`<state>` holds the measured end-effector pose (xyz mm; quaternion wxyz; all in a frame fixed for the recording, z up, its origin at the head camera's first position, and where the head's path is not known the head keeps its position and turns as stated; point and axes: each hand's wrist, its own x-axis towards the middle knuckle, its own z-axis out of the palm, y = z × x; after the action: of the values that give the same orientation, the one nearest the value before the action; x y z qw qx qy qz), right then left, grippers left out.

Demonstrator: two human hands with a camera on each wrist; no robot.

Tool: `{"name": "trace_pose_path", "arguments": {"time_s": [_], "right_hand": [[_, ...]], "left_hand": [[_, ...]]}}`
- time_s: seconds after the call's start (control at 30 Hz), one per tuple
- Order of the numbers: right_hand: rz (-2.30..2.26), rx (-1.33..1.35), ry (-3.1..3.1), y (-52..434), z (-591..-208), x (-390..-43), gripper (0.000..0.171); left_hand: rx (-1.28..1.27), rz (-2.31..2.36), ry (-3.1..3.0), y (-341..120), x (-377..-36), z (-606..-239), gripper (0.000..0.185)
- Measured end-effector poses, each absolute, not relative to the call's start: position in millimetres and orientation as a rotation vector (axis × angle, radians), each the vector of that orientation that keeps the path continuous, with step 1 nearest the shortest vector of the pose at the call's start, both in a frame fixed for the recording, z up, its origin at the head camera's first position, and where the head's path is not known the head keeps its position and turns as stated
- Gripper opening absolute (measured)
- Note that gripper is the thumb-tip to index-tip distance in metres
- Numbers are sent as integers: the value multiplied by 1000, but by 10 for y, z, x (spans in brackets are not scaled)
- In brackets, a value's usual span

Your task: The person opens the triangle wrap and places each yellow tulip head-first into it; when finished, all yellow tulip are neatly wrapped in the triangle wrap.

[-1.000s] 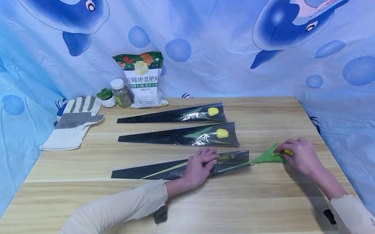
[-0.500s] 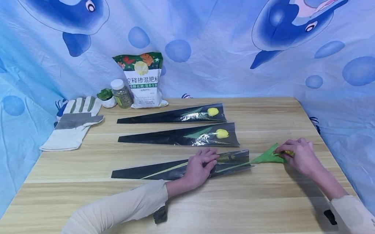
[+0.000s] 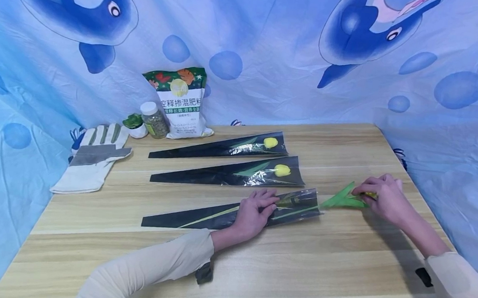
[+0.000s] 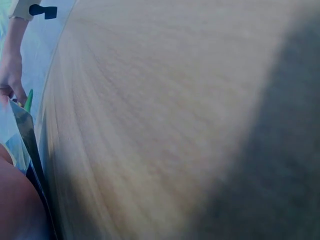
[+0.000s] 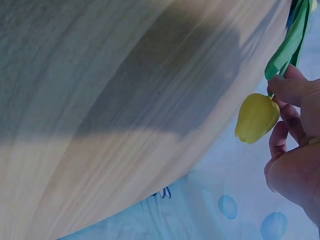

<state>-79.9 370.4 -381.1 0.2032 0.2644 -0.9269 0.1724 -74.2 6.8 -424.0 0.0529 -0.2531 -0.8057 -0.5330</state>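
In the head view, my right hand (image 3: 386,200) pinches the stem of an artificial yellow tulip just below its bloom. The right wrist view shows the yellow tulip (image 5: 257,118) with the thumb and fingers at its neck and green leaves above. Its leaves (image 3: 342,198) lie outside the wide mouth of a black, clear-fronted flower sleeve (image 3: 208,214), while the stem runs inside. My left hand (image 3: 254,215) holds that sleeve near its wide end, fingers and thumb over the film. Part of the sleeve is hidden under this hand.
Two black sleeves, the nearer one (image 3: 195,173) and the farther one (image 3: 192,151), each contain a yellow tulip. Behind stand a fertilizer bag (image 3: 185,112), a jar (image 3: 154,121) and a small potted plant (image 3: 137,124). A work glove (image 3: 90,160) lies at left.
The right hand shifts very slightly with the tulip, and the wide end of the sleeve lifts a little. The left hand keeps its place.
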Motion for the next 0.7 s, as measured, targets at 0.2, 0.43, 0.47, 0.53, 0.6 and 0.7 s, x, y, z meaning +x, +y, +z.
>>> {"name": "trace_pose_path", "arguments": {"time_s": [0.2,0.43,0.47,0.53,0.6,0.7], "right_hand": [[466,768,-2574,3675,-3765,-792,39],[448,788,-2565,3567,-3681,-770,38],[450,791,-2564,3555,-3675,-769,37],[455,797,-2568,3532,-3664,-765,37],[457,804,-2565,3513,-3654,-761,37],[452,813,-2563,3482,-3644,-756,37]], "left_hand": [[-766,-1591,-2475,73,-730,-4218,24],[-767,-1540,-2510,83,-724,-4223,23],[-767,-1533,-2516,84,-724,-4223,23],[-766,-1525,-2523,88,-723,-4219,23],[-758,-1524,-2536,91,-720,-4209,24],[-744,-1533,-2553,94,-711,-4192,24]]}}
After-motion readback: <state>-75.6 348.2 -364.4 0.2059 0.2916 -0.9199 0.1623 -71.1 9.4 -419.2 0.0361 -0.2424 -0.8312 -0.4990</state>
